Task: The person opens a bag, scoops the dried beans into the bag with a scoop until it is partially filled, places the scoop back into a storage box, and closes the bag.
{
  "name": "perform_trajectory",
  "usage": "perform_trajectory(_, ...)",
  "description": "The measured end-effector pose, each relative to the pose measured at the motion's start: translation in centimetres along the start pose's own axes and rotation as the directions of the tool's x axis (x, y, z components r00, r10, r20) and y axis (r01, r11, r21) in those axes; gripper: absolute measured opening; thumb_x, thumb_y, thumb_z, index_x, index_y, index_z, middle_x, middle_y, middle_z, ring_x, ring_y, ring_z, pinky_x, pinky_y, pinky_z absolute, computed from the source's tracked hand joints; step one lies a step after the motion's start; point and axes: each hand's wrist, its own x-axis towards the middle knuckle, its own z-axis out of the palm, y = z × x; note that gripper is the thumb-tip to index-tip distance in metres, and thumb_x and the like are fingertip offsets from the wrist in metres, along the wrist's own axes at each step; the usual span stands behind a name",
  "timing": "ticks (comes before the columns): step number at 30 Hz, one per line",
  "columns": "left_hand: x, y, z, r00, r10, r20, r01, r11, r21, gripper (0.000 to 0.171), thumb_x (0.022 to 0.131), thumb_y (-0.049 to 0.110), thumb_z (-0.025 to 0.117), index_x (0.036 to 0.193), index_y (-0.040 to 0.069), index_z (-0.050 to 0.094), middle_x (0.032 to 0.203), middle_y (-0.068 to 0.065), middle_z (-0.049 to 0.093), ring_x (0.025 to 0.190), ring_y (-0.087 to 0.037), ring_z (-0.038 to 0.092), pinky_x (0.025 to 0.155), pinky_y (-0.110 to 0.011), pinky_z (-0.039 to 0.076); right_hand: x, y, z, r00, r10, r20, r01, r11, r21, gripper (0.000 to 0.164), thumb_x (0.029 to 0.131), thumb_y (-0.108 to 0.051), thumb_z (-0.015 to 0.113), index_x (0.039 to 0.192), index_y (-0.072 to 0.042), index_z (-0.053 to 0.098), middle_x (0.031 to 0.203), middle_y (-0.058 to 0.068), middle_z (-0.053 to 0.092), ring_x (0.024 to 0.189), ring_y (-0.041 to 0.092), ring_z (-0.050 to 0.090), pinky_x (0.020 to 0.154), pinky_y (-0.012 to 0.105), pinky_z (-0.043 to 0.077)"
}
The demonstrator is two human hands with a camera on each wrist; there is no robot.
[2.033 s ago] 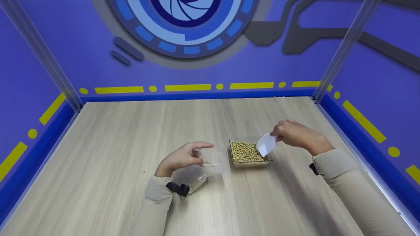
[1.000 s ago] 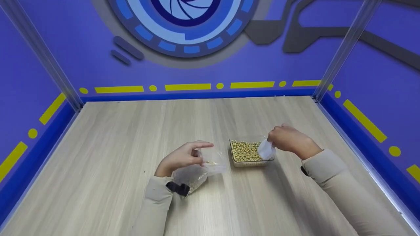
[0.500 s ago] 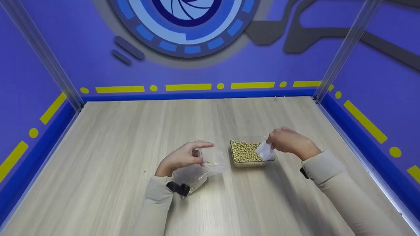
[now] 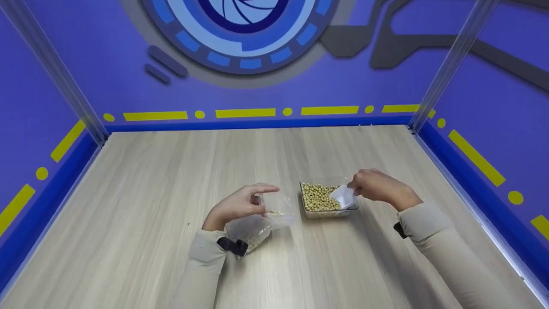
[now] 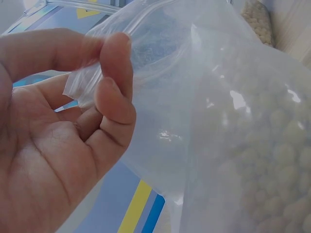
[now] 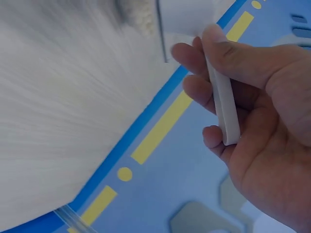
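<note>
My left hand pinches the rim of a clear zip bag, holding its mouth apart. Round pale beans fill the bag's lower part in the left wrist view. To the right stands a clear rectangular container full of yellowish soybeans. My right hand grips the handle of a white scoop, whose bowl sits among the beans at the container's right side. In the right wrist view the handle lies between thumb and curled fingers.
The wood-grain table carries the bag and container close together. Blue-purple walls with yellow stripes enclose its back and sides. A small dark speck lies left of the left hand.
My right hand has moved slightly left and down, bringing the scoop lower into the beans, and its bowl has tilted to show its hollow. The left hand and bag have stayed put.
</note>
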Motion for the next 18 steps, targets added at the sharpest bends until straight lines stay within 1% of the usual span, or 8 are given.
perform_trajectory(3, 0.0, 0.1, 0.0, 1.000, 0.004, 0.004, -0.004, 1.000, -0.008, 0.060, 0.082, -0.005, 0.053, 0.142, 0.000, 0.045, 0.144, -0.018, 0.046, 0.071, -0.006, 0.060, 0.076, -0.047, 0.055, -0.1, 0.5, 0.7, 0.999, -0.010, -0.036, 0.010, 1.000, 0.002, 0.012, 0.080, 0.004, 0.070, 0.088, -0.003, 0.075, 0.082, 0.009, 0.070, 0.073, 0.019, 0.058, 0.063, 0.034, 0.050)
perform_trajectory(5, 0.0, 0.1, 0.0, 1.000, 0.003, 0.006, -0.003, 1.000, -0.017, 0.061, 0.082, -0.005, 0.053, 0.142, 0.000, 0.045, 0.144, -0.018, 0.045, 0.071, -0.006, 0.060, 0.077, -0.047, 0.055, -0.1, 0.7, 1.1, 0.999, -0.002, -0.051, 0.003, 1.000, 0.020, 0.013, 0.080, 0.004, 0.070, 0.090, -0.003, 0.076, 0.087, 0.010, 0.071, 0.078, 0.021, 0.060, 0.066, 0.036, 0.051)
perform_trajectory(7, 0.0, 0.0, 0.0, 1.000, 0.003, 0.005, -0.003, 1.000, -0.018, 0.060, 0.082, -0.006, 0.053, 0.142, 0.000, 0.045, 0.143, -0.018, 0.046, 0.071, -0.006, 0.060, 0.075, -0.046, 0.055, -0.2, 0.9, 1.5, 0.998, 0.009, -0.064, -0.006, 0.999, 0.046, 0.015, 0.081, 0.005, 0.069, 0.092, -0.002, 0.076, 0.091, 0.011, 0.071, 0.082, 0.024, 0.061, 0.069, 0.038, 0.053)
perform_trajectory(11, 0.0, -0.1, 0.0, 1.000, -0.002, 0.000, 0.002, 1.000, -0.010, 0.060, 0.082, -0.005, 0.053, 0.141, 0.002, 0.046, 0.141, -0.017, 0.049, 0.070, -0.009, 0.060, 0.072, -0.042, 0.054, -0.2, 1.2, 2.2, 0.995, 0.003, -0.100, 0.004, 0.997, 0.072, 0.019, 0.080, 0.008, 0.068, 0.095, 0.000, 0.075, 0.096, 0.014, 0.071, 0.089, 0.030, 0.063, 0.076, 0.043, 0.054)
perform_trajectory(15, 0.0, 0.0, 0.0, 1.000, -0.009, -0.003, 0.009, 1.000, 0.000, 0.060, 0.082, -0.005, 0.054, 0.141, 0.002, 0.046, 0.139, -0.016, 0.051, 0.070, -0.013, 0.060, 0.071, -0.041, 0.054, -0.2, 1.4, 2.7, 0.990, -0.011, -0.138, 0.021, 0.997, 0.068, 0.021, 0.078, 0.010, 0.068, 0.095, 0.000, 0.075, 0.096, 0.015, 0.070, 0.091, 0.032, 0.063, 0.076, 0.046, 0.053)
perform_trajectory(18, 0.0, 0.0, 0.0, 1.000, -0.009, 0.000, 0.009, 1.000, -0.004, 0.060, 0.082, -0.005, 0.053, 0.142, 0.001, 0.045, 0.139, -0.017, 0.051, 0.070, -0.012, 0.059, 0.072, -0.041, 0.054, -0.1, 1.5, 3.1, 0.985, -0.030, -0.168, 0.041, 0.997, 0.065, 0.021, 0.076, 0.011, 0.069, 0.093, 0.000, 0.075, 0.094, 0.015, 0.071, 0.089, 0.032, 0.064, 0.075, 0.046, 0.053)
